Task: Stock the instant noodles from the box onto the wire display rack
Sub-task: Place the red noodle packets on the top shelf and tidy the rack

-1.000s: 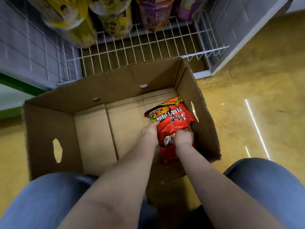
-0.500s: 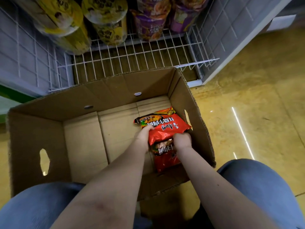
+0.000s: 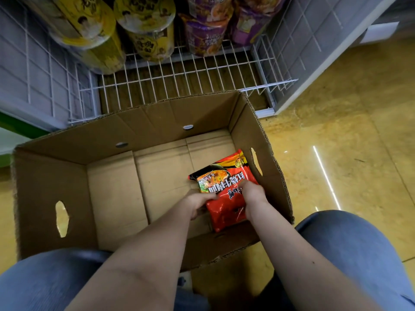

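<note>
A glossy yellow floor (image 3: 350, 135) fills the right side and shows again at the left edge, with a thin white streak of reflected light on it. Nearest the camera are the person's knees in blue jeans (image 3: 350, 254), one at each lower corner, set either side of an open cardboard box (image 3: 51, 189) that stands on the floor between them.

Both bare forearms reach forward and down over the near wall of the box, converging toward its right end. The left hand (image 3: 198, 204) sits at the left edge of a red noodle pack (image 3: 226, 207), fingers curled and pinching that edge, thumb side lying on the printed face. The right hand (image 3: 252, 194) is just across from it, fingers bent and pressed together on top of the pack near its right edge; whether they wrap under it cannot be told. The pack lies in the right part of the box, close to the right wall with its oval handle slot, print upside down to the viewer. Whether a second pack lies beneath it is unclear. The remaining box bottom is bare flaps.

Beyond the far wall of the box stands a white wire rack (image 3: 179, 75), its lowest shelf bare wire over a brown base. Further back on it stand yellow cups (image 3: 143, 25) on the left and purple cups (image 3: 206, 30) on the right. Grey gridded panels (image 3: 27, 63) flank the rack.
</note>
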Demonstrator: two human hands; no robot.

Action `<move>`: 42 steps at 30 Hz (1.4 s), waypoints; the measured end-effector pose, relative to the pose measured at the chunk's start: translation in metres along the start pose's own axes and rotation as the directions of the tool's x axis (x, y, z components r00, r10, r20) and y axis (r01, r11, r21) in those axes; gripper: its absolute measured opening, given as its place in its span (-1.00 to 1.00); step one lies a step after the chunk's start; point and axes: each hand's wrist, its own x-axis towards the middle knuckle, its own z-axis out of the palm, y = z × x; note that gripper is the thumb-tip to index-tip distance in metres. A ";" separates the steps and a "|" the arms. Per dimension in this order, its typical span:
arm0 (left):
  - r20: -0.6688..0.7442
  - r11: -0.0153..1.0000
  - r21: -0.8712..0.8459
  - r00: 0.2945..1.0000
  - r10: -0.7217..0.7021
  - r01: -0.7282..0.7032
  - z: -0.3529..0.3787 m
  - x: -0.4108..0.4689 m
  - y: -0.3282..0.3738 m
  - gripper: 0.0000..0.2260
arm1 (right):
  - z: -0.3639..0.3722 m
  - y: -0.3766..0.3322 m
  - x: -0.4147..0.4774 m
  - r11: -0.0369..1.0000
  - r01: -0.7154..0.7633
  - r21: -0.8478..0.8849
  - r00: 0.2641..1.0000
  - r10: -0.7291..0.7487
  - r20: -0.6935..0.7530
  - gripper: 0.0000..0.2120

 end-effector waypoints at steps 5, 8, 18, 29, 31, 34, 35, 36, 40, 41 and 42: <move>-0.020 0.998 0.012 0.997 0.069 -0.068 0.004 0.002 -0.003 -0.63 | -0.003 0.002 -0.005 0.998 0.057 -0.037 0.998 -0.057 0.018 -0.84; -0.080 0.991 -0.049 0.989 0.124 -0.128 0.006 0.001 -0.004 -0.52 | -0.001 0.003 -0.003 0.985 0.110 -0.135 0.994 -0.108 0.026 -0.77; -0.073 0.987 -0.115 0.992 0.106 -0.114 -0.003 0.041 -0.018 -0.26 | -0.004 0.013 0.017 0.853 0.151 -0.499 0.982 -0.189 -0.026 -0.42; 0.047 0.989 -0.148 0.999 0.026 -0.019 -0.002 -0.010 -0.002 -0.51 | 0.010 0.013 0.029 0.730 0.188 -0.657 0.982 -0.162 0.100 -0.36; 0.065 0.994 -0.103 0.998 0.027 -0.020 -0.004 -0.013 0.000 -0.54 | 0.007 0.012 0.031 0.747 0.174 -0.642 0.984 -0.159 0.082 -0.38; 0.101 0.998 -0.055 0.994 0.045 -0.039 -0.007 -0.013 0.003 -0.55 | 0.005 0.011 0.034 0.787 0.160 -0.596 0.986 -0.151 0.066 -0.37; 0.100 0.998 -0.051 0.994 0.050 -0.046 -0.007 -0.013 0.003 -0.54 | 0.005 0.011 0.035 0.794 0.161 -0.587 0.986 -0.152 0.064 -0.38; 0.098 0.998 -0.035 0.994 0.057 -0.054 -0.008 -0.013 0.002 -0.55 | 0.005 0.010 0.036 0.802 0.165 -0.574 0.985 -0.159 0.062 -0.40; 0.148 0.996 -0.063 0.986 0.078 -0.069 -0.014 -0.023 0.003 -0.63 | 0.008 0.011 0.038 0.862 0.193 -0.468 0.981 -0.172 0.088 -0.40; 0.157 0.994 -0.077 0.984 0.087 -0.075 -0.017 -0.025 0.004 -0.65 | 0.008 0.012 0.040 0.886 0.188 -0.424 0.982 -0.164 0.094 -0.38; 0.156 0.991 -0.097 0.982 0.101 -0.087 -0.021 -0.027 0.004 -0.67 | 0.009 0.012 0.041 0.907 0.183 -0.380 0.983 -0.159 0.094 -0.35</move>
